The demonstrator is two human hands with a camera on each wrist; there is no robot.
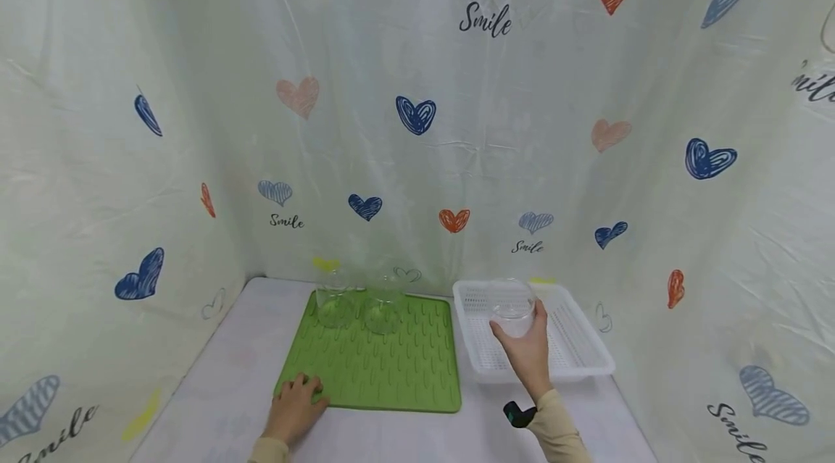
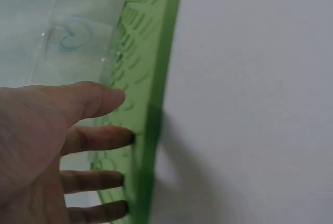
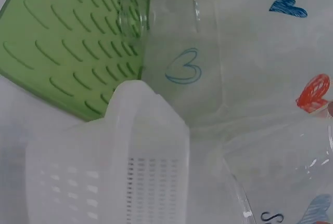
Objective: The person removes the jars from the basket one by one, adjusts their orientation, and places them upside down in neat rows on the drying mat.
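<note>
My right hand (image 1: 531,356) grips a clear, round glass (image 1: 510,298) between thumb and fingers, over the white perforated basket (image 1: 471,343). In the right wrist view, the curved wall of the held glass (image 3: 283,156) shows at the right, beside the basket's rim (image 3: 122,109). My left hand (image 1: 295,409) rests at the front left corner of a green drying mat (image 1: 391,380). Seen from the left wrist, its fingers reach to the mat's edge (image 2: 156,104), rather straight and spread, with nothing held. Two more clear glasses, a left one (image 1: 335,309) and a right one (image 1: 383,314), stand on the mat's back part.
A white-covered table (image 1: 222,369) bears the mat and the basket, which stand side by side. Behind and along both sides hangs a pale curtain (image 1: 365,151) printed with hearts. A black wrist device (image 1: 518,414) sits at my right wrist.
</note>
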